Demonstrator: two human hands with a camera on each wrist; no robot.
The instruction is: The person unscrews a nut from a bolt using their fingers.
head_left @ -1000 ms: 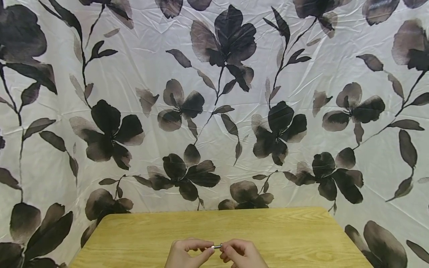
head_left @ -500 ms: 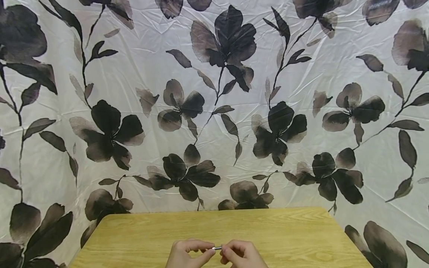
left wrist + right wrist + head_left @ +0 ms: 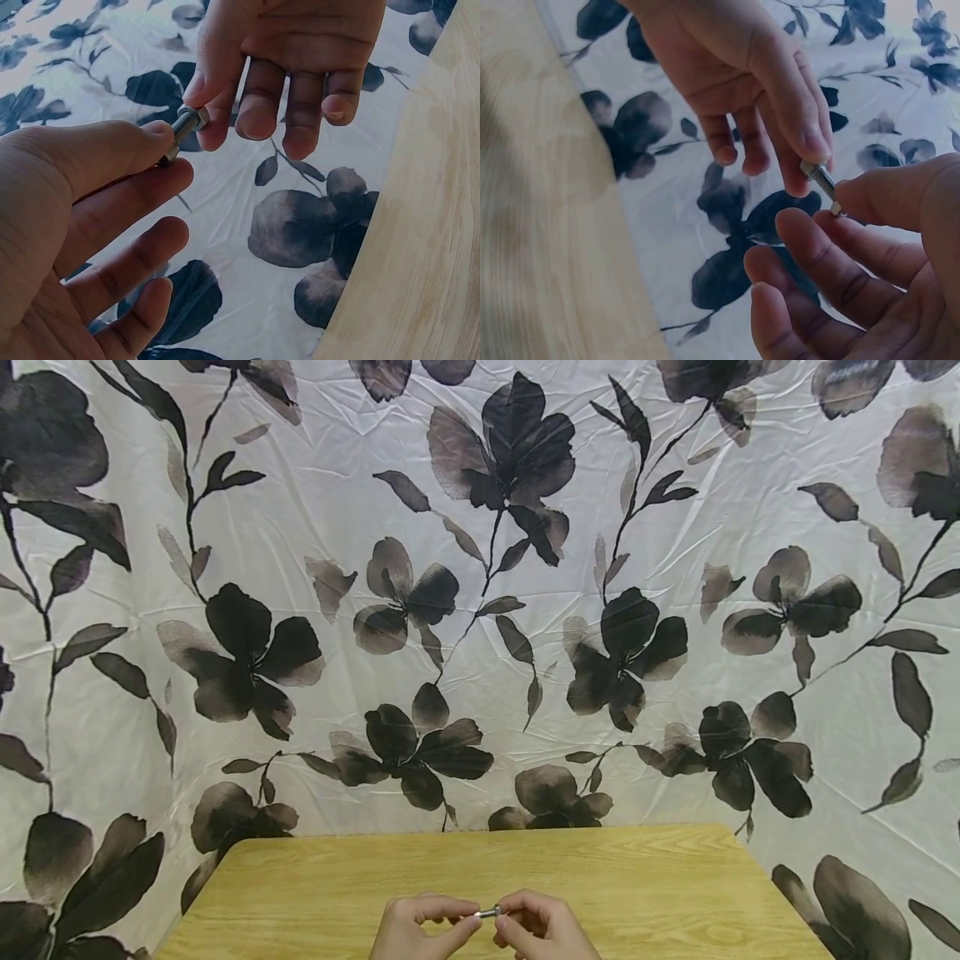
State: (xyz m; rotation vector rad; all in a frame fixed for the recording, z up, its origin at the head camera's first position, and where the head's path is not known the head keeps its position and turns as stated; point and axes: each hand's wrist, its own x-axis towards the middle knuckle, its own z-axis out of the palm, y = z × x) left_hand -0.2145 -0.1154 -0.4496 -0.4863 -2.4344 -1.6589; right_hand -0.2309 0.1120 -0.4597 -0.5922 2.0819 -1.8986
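A small metal bolt point(image 3: 487, 912) lies roughly level between my two hands, above the table. My left hand point(image 3: 426, 925) pinches one end of it between thumb and index finger; the other left fingers stay loosely bent, as the left wrist view shows. At the opposite end sits a hex nut point(image 3: 198, 117), held between the thumb and index finger of my right hand point(image 3: 546, 925). Bare thread point(image 3: 823, 180) shows between the two grips. The left fingertips partly cover the bolt's head point(image 3: 168, 156). The remaining right fingers hang loosely curled, away from the metal.
Below the hands is a yellow wood-grain table point(image 3: 315, 877) with rounded far corners. Behind it and at both sides hangs a pale, creased cloth point(image 3: 525, 710) printed with dark flowers.
The right fingers shift slightly at the nut end, and more of that end shows now. The left hand and the bolt stay almost in place.
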